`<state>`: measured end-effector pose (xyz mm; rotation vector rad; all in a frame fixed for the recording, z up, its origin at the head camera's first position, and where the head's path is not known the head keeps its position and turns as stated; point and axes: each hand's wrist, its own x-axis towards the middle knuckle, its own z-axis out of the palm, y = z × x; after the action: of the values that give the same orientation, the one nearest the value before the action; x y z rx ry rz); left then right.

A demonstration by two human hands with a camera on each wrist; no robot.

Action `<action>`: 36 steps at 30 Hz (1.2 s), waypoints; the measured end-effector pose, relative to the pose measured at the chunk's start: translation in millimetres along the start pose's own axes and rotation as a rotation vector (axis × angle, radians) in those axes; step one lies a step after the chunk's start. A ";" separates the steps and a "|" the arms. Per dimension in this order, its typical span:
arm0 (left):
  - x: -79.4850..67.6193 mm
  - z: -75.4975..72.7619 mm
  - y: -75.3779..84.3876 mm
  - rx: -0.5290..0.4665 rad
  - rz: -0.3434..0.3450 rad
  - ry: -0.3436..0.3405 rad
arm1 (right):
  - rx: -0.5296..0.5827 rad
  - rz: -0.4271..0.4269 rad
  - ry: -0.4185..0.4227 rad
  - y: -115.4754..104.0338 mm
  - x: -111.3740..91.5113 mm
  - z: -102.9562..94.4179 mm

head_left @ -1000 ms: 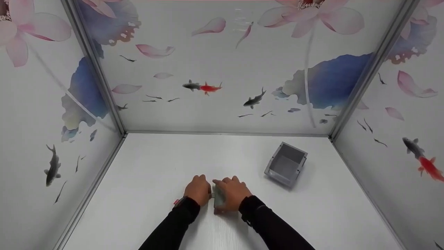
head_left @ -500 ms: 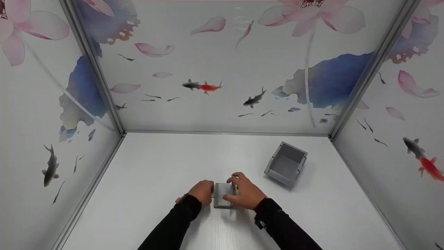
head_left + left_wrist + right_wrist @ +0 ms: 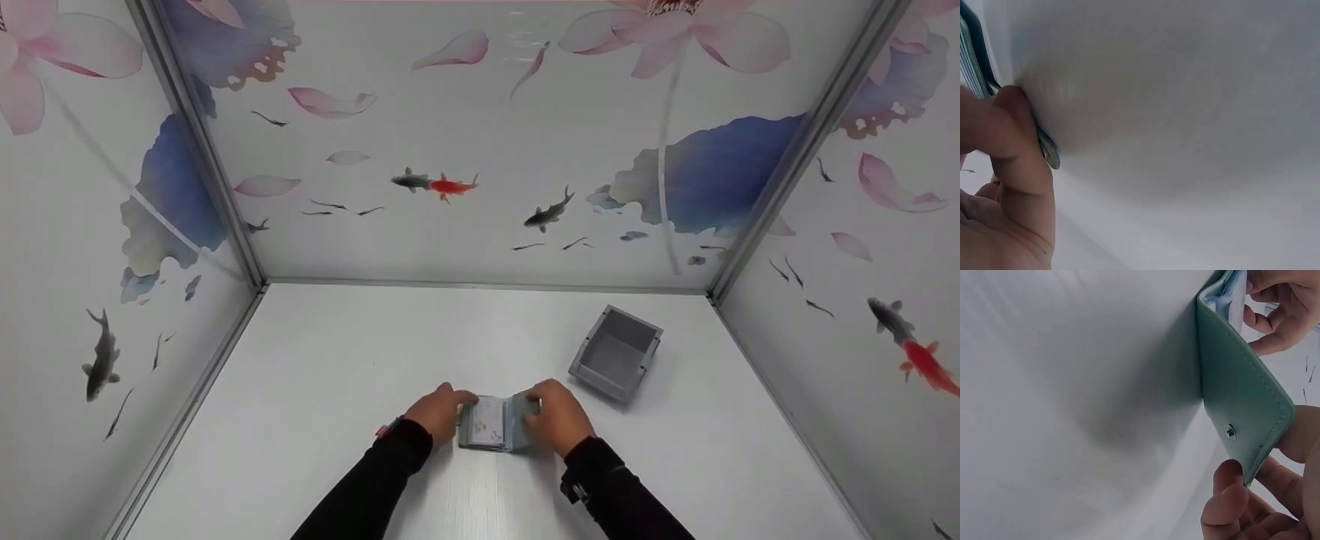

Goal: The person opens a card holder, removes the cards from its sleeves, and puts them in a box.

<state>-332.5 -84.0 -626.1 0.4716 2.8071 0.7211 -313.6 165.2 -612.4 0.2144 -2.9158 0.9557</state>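
Note:
A mint-green card holder (image 3: 487, 421) with clear sleeves lies open on the white table, a printed card showing in its left half. My left hand (image 3: 436, 414) grips its left edge, thumb on top. In the left wrist view a small strap tab (image 3: 1050, 154) with a metal snap pokes out past the left hand (image 3: 1016, 163). My right hand (image 3: 561, 418) pinches the raised right cover. Seen from the right wrist, that cover (image 3: 1241, 377) stands tilted up, a metal snap stud (image 3: 1231, 432) on its outer face, its free corner between thumb and fingers.
A grey plastic bin (image 3: 619, 354) sits on the table to the right, beyond my right hand. White panels printed with flowers and fish (image 3: 480, 247) enclose the table at the back and both sides, joined by metal corner posts.
The right hand has moved right and swung the cover open from the left half, uncovering the printed card. My left hand stays at the left edge, its thumb now over it.

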 end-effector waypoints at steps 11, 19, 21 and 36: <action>-2.3 -1.0 0.2 -0.028 -0.008 -0.012 | 0.019 0.054 0.023 17.2 -1.1 6.7; -6.9 -4.1 5.0 -0.059 -0.022 -0.006 | -0.028 0.049 -0.008 21.1 4.0 13.7; -7.1 -3.0 5.6 -0.050 -0.013 0.001 | -0.031 0.030 -0.028 19.7 4.7 13.8; -3.4 6.8 5.5 0.035 0.008 0.028 | 0.371 0.102 -0.269 1.7 8.8 24.8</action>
<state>-326.1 -77.7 -628.8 0.4824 2.8496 0.6870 -323.1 150.9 -632.4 0.2300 -2.9784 1.5992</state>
